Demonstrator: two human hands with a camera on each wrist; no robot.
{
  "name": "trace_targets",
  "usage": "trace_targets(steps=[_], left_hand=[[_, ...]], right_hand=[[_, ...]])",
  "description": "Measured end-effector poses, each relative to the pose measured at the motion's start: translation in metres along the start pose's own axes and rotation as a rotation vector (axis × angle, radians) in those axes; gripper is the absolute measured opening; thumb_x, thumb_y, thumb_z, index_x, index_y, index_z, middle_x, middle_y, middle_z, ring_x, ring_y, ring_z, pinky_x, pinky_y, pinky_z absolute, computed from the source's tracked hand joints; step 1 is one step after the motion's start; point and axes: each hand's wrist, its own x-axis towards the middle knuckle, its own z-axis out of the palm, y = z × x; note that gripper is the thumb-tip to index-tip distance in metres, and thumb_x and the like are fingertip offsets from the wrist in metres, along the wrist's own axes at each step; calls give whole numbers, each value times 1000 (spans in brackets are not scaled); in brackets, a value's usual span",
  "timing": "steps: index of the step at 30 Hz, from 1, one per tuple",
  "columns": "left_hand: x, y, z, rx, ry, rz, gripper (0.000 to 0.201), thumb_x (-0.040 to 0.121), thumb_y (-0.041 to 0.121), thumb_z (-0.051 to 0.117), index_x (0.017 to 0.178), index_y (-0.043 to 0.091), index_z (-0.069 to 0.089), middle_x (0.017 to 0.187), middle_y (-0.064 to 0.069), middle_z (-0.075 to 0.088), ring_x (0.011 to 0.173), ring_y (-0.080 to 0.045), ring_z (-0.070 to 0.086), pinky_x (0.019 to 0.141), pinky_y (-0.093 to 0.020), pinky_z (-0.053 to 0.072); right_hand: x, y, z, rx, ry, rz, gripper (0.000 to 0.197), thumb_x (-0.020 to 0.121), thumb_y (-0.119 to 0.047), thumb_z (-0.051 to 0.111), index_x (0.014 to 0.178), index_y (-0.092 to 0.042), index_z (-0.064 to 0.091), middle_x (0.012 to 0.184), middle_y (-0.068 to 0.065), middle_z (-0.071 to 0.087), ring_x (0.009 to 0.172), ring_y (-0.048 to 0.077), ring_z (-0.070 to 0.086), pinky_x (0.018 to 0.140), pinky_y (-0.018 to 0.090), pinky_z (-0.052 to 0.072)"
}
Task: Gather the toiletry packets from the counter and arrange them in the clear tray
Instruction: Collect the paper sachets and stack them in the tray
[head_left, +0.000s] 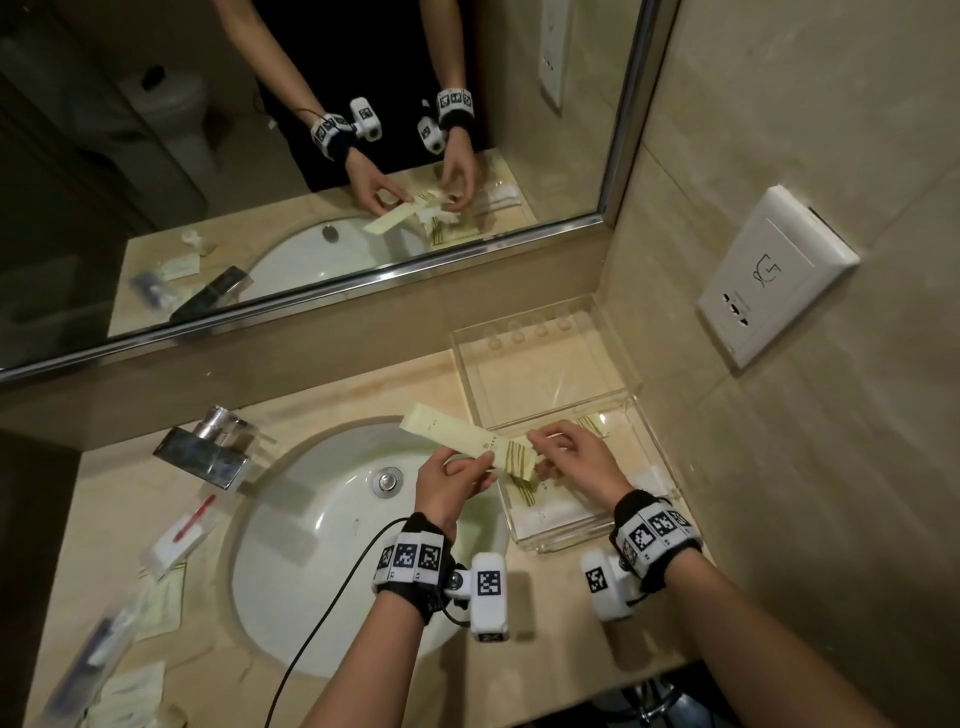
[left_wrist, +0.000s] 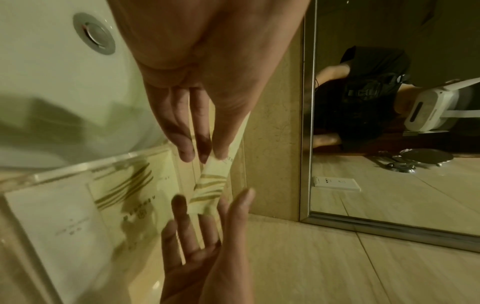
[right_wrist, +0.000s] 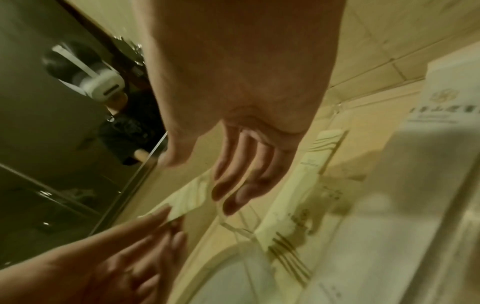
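A long pale-yellow packet (head_left: 462, 439) with green stripes at one end hangs over the sink's right edge. My left hand (head_left: 485, 461) pinches it near the middle, seen close in the left wrist view (left_wrist: 200, 156). My right hand (head_left: 537, 441) is at the striped end (left_wrist: 207, 187) with its fingers (right_wrist: 228, 195) nearly straight against it and the thumb apart. The clear tray (head_left: 587, 540) lies just under my right hand. It holds a striped yellow packet (head_left: 524, 491) and a white one (head_left: 563, 514), which show through the tray wall (left_wrist: 64, 174).
Several more packets lie on the counter left of the sink (head_left: 363, 545), one with a red item (head_left: 179, 535), others near the front (head_left: 119, 675). A chrome tap (head_left: 208, 447) stands behind the basin. A second clear tray part (head_left: 524, 364) sits by the mirror; a socket (head_left: 774, 275) is on the wall.
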Motion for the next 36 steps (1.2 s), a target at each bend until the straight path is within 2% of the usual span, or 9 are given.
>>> trace_targets(steps=[3,6,13,15,19,23,27,30,36], left_hand=[[2,1,14,-1,-36,0,20,80,6,74,92,-2,59,78,-18,67,65,-21,66,70,-26,59],[7,-1,21,21,-23,0,26,82,8,73,100,-6,60,89,-21,71,70,-21,67,67,-25,58],[12,-12,19,236,71,26,13,88,11,65,95,3,59,85,-17,70,62,-20,62,62,-29,53],[12,-15,21,413,37,92,4,89,14,63,90,10,62,89,-13,71,67,-20,65,63,-28,53],[10,-20,27,744,-79,260,9,90,15,60,93,16,68,94,5,67,74,-13,60,61,-9,43],[11,-24,27,928,-151,310,18,92,15,55,104,16,68,113,3,64,79,-16,60,76,-22,45],[18,-28,26,1041,-176,338,22,94,16,52,112,16,65,123,1,60,100,-25,62,90,-30,46],[26,-32,26,1092,-200,344,28,94,14,50,119,15,63,129,-1,58,115,-23,56,100,-32,44],[33,-36,26,1269,-235,301,40,99,20,41,139,19,48,150,3,40,128,-27,43,107,-36,38]], right_hand=[[-4,-10,2,60,-107,-2,36,79,-30,80,106,-15,63,108,12,70,78,34,73,68,47,60],[-3,-13,-13,198,-25,37,31,86,-19,73,113,-9,61,99,18,73,76,31,72,82,60,56],[15,16,-51,239,326,170,63,93,-18,65,147,-2,35,104,22,71,86,29,73,86,49,58],[23,25,-53,247,363,229,62,94,-16,63,146,1,35,99,21,73,80,25,72,86,43,59],[37,26,-50,222,376,299,60,95,-14,62,146,0,34,96,19,73,73,19,70,63,23,53],[51,28,-45,155,371,341,56,92,-9,65,142,0,41,101,20,72,80,25,74,81,33,59],[52,31,-39,-99,402,316,37,89,-11,68,122,-4,53,109,20,69,70,19,69,63,26,56],[50,33,-38,-364,417,250,38,85,-20,73,116,-5,56,121,15,57,104,31,61,90,36,50],[50,40,-38,-444,406,238,40,85,-25,73,118,-7,57,127,12,51,107,30,59,95,39,49]])
